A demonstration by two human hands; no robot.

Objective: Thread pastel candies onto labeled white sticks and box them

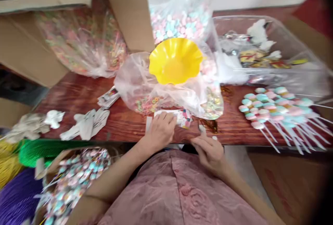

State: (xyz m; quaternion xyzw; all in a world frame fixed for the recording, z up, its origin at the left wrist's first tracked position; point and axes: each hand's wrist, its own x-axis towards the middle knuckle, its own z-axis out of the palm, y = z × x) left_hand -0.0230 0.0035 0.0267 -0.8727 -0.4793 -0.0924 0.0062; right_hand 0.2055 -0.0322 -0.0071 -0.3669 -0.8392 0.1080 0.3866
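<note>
Near edge of the table runs straight across, just ahead of the person's lap; both hands work right at that edge. Open wood is scarce: a bare strip between the crumpled white wrappers on the left and the hands, and another between the hands and the marshmallow sticks fanned out on the right. Directly behind the hands a clear bag of ring sweets slumps forward, with a yellow bowl sitting in its mouth, so there is little room ahead. Further back stand a bag of pastel marshmallows, an open cardboard box and a clear plastic bin that closes off the right rear. Below the table's edge on the left sits a green bundle, and beside the person's left arm a box of wrapped sweets. Left hand: fingers loosely curled, tips resting on a printed packet that lies flat on the table just in front of the bag; motion blur hides whether they grip it or only press it. Right hand: at the table's edge, fingers drawn together, thumb and forefinger pinching a small white piece held upright, close to the packet's right end.
</note>
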